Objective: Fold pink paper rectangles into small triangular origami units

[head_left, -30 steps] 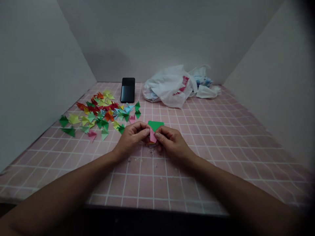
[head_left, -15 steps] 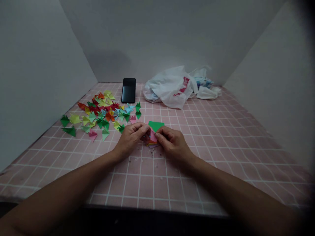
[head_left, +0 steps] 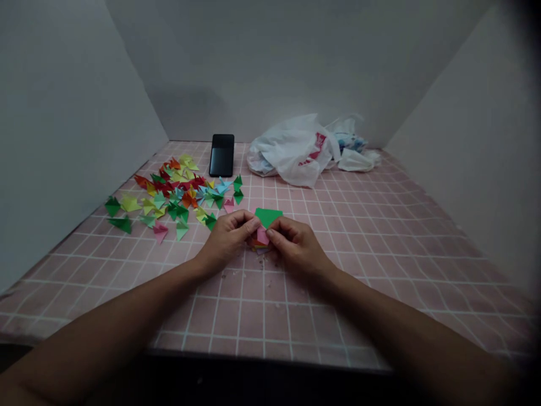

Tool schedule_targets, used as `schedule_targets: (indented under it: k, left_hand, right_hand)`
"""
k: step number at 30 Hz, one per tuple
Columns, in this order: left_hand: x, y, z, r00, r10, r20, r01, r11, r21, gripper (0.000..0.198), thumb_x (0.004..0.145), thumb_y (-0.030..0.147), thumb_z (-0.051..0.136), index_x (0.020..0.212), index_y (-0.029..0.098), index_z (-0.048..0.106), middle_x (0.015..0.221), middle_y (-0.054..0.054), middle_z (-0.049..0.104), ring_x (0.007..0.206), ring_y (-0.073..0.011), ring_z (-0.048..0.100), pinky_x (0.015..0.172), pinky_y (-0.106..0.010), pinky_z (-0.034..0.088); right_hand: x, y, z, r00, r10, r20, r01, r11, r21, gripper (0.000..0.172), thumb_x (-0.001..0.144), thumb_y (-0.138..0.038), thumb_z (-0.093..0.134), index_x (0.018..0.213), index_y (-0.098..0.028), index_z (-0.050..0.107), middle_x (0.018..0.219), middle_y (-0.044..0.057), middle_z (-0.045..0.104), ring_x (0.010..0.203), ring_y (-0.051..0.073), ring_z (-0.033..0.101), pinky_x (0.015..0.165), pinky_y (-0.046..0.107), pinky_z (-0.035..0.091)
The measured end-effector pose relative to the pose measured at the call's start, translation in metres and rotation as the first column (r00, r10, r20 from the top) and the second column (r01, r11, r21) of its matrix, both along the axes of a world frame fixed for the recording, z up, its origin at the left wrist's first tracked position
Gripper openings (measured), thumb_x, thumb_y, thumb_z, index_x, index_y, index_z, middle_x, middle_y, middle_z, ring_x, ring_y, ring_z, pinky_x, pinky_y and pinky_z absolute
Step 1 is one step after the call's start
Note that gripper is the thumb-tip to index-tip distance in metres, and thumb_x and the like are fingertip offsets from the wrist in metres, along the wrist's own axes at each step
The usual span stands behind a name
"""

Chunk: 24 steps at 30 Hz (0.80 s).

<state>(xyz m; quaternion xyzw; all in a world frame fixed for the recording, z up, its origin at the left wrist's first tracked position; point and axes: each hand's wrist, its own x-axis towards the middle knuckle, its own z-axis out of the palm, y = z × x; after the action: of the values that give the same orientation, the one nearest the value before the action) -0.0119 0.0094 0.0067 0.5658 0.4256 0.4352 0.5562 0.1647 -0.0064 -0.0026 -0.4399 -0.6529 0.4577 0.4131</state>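
A small green paper [head_left: 269, 216] is pinched between my two hands near the middle of the table. My left hand [head_left: 230, 234] is closed at its left edge, thumb on top. My right hand [head_left: 296, 241] grips the lower right side between thumb and bent forefinger. Directly below is a pink sheet [head_left: 262, 237], apparently on a small stack of coloured paper with orange, yellow and purple edges showing. My fingers cover much of the stack and the green paper's folds. To the left lie many folded paper pieces [head_left: 177, 211] in green, yellow, red, orange, pink and blue.
A black phone [head_left: 222, 156] lies behind the folded pieces. White plastic bags [head_left: 291, 149] with red print sit crumpled at the back. The pink checked tablecloth [head_left: 380, 254] covers the table, with pale walls at the left, back and right.
Both hands stay in nearly the same place. My fingers have shifted slightly on the paper, and less of the pink sheet shows between them. The view has moved a touch.
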Motion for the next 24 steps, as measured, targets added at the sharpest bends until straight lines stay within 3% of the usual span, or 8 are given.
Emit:
schedule_targets:
  k: [5, 9, 11, 17, 24]
  left_hand:
    - [0.001, 0.001, -0.003, 0.998, -0.067, 0.013, 0.068, 0.996, -0.051, 0.03, 0.079, 0.042, 0.075, 0.078, 0.014, 0.065, 0.069, 0.001, 0.062, 0.059, -0.0093, 0.055, 0.057, -0.022, 0.044]
    - [-0.002, 0.002, -0.004, 0.996, -0.091, -0.003, 0.091, 0.995, -0.043, 0.032, 0.082, 0.044, 0.072, 0.078, 0.014, 0.064, 0.07, 0.0, 0.062, 0.06, -0.0099, 0.056, 0.059, -0.023, 0.046]
    - [-0.003, 0.004, -0.004, 0.995, -0.096, -0.004, 0.096, 0.995, -0.031, 0.032, 0.082, 0.045, 0.071, 0.079, 0.015, 0.063, 0.07, 0.0, 0.062, 0.061, -0.0102, 0.056, 0.059, -0.023, 0.046]
    - [0.0, 0.004, -0.007, 0.983, -0.178, 0.033, 0.18, 0.981, -0.067, 0.031, 0.083, 0.045, 0.072, 0.078, 0.016, 0.06, 0.069, 0.001, 0.061, 0.057, -0.0088, 0.054, 0.055, -0.022, 0.044]
    - [0.0, 0.003, -0.011, 0.972, -0.216, 0.093, 0.226, 0.966, -0.124, 0.03, 0.083, 0.042, 0.073, 0.08, 0.015, 0.061, 0.073, -0.001, 0.065, 0.062, -0.0095, 0.058, 0.059, -0.022, 0.046]
  right_hand:
    - [-0.001, -0.001, 0.001, 0.996, -0.082, -0.035, 0.082, 0.997, 0.002, 0.022, 0.09, -0.032, 0.061, 0.072, -0.02, 0.057, 0.064, -0.002, 0.055, 0.056, 0.012, 0.049, 0.051, 0.026, 0.036]
    - [0.001, 0.001, -0.003, 0.965, -0.016, -0.262, -0.038, 0.979, -0.2, 0.027, 0.092, -0.041, 0.06, 0.076, -0.021, 0.055, 0.063, -0.003, 0.058, 0.048, 0.011, 0.052, 0.047, 0.026, 0.042]
    - [0.002, 0.003, -0.005, 0.945, 0.011, -0.328, -0.091, 0.969, -0.229, 0.031, 0.091, -0.046, 0.061, 0.076, -0.02, 0.056, 0.065, -0.002, 0.059, 0.047, 0.011, 0.054, 0.047, 0.026, 0.044]
    - [0.001, 0.005, -0.005, 0.945, 0.042, -0.326, -0.129, 0.96, -0.249, 0.032, 0.086, -0.047, 0.07, 0.075, -0.019, 0.059, 0.057, -0.004, 0.059, 0.045, 0.009, 0.052, 0.045, 0.023, 0.041]
    - [0.0, 0.004, -0.007, 0.943, -0.016, -0.334, -0.069, 0.968, -0.241, 0.033, 0.088, -0.046, 0.067, 0.071, -0.019, 0.058, 0.062, -0.003, 0.061, 0.043, 0.009, 0.054, 0.042, 0.023, 0.041]
